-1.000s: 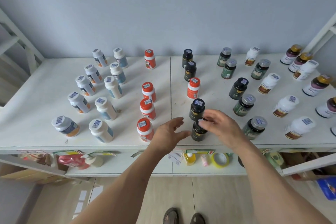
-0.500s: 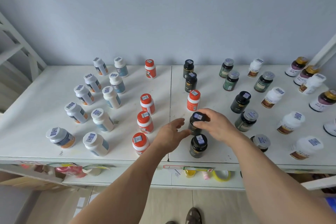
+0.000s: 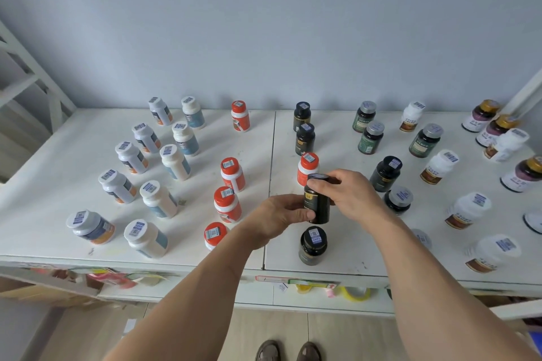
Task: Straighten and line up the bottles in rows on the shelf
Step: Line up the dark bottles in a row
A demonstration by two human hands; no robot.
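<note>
Both hands, left hand (image 3: 281, 214) and right hand (image 3: 349, 193), grip black bottle (image 3: 318, 208) (upright, cap up).

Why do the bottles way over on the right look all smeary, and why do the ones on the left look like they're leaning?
In the head view, the white bottle at the right edge is blurred while the black bottle near the middle stays sharp; the wide lens makes the far-left bottle seem to lean outward; light is soft, shadows faint.
</note>
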